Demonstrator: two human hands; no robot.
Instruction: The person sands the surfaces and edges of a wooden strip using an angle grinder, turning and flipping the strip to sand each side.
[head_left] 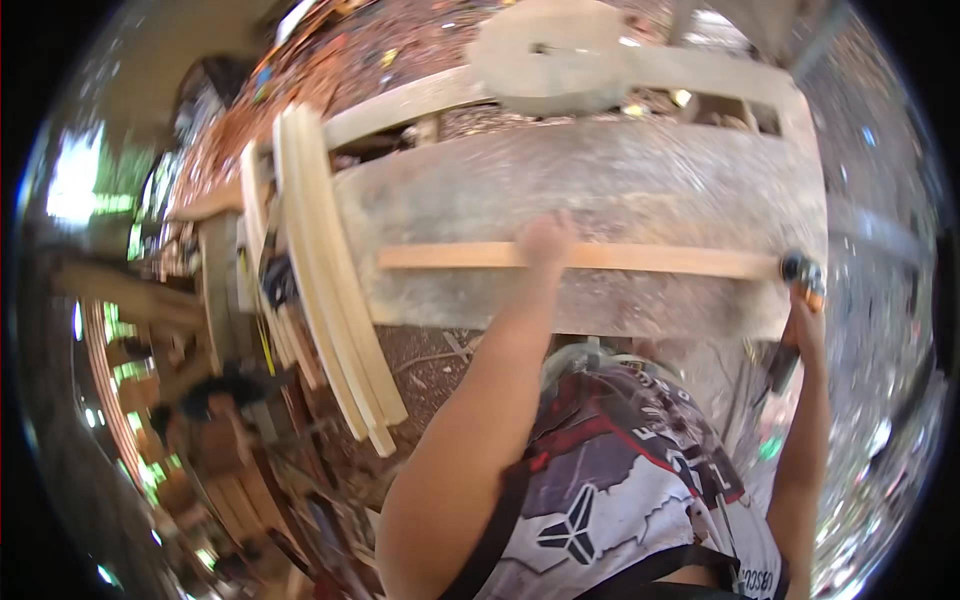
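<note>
The wooden strip (680,260) lay flat on the worktable (650,170), lengthwise, nearer to the table edge on the person's side than to the far edge. The left hand (548,240) rested across the strip, left of its middle. Motion blur covered the fingers; whether they were spread or pinching the strip could not be told.

The right hand (807,312) was wrapped around a power tool (798,270) at the right end of the strip. The dark round head of the tool stood at that end; contact between the two could not be confirmed.

A stack of boards (335,270) was positioned at the left end of the table, near the strip but apart from it. The boards extended past the near table edge. A round wooden disc (550,60) was located at the far side of the table. The person wore a patterned shirt (610,480).
</note>
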